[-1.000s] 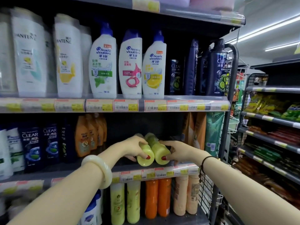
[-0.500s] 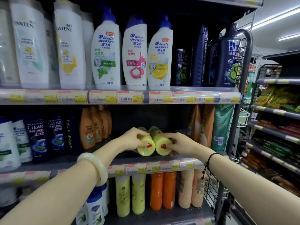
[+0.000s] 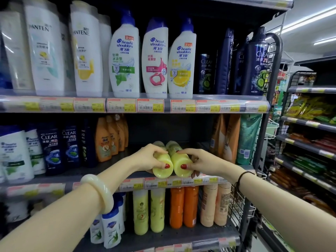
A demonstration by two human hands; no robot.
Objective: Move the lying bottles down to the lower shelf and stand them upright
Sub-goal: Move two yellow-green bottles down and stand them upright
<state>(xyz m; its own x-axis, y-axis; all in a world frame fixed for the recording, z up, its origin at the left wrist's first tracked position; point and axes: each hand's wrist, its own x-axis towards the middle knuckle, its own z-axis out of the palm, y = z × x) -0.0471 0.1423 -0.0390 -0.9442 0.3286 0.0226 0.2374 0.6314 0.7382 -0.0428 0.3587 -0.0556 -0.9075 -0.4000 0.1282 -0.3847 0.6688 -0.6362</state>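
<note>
- Two pale yellow-green cylindrical plastic bottles are seen lying on their sides, side by side and touching, at the front edge of the dark grey middle shelf [image 3: 112, 176], right of its centre, with their round ends facing outward just over the price-label strip.
- The left lying bottle [image 3: 162, 169] is grasped by the left hand [image 3: 148, 159]: the fingers are curled over its top and the thumb, with a red-painted nail, is pressed against its side near the round end.
- The right lying bottle [image 3: 181, 165] is grasped by the right hand [image 3: 201, 161] in the same way, with fingers draped over the top, the red-nailed thumb on the near side and the lower fingertips tucked beneath it at the shelf edge.
- A pale jade-coloured bangle [image 3: 101, 192] is worn on the left wrist, and a thin dark cord bracelet [image 3: 240, 179] on the right wrist.
- On the lower shelf [image 3: 181, 236], directly below the hands, a row of upright bottles is lined up: two yellow-green upright bottles [image 3: 149, 211], two orange upright bottles [image 3: 183, 206] and two peach-coloured upright bottles [image 3: 215, 204], from left to right.
- On the middle shelf, orange pump bottles [image 3: 107, 139] are stood to the left of the hands, and tall pouches near the right edge.
</note>
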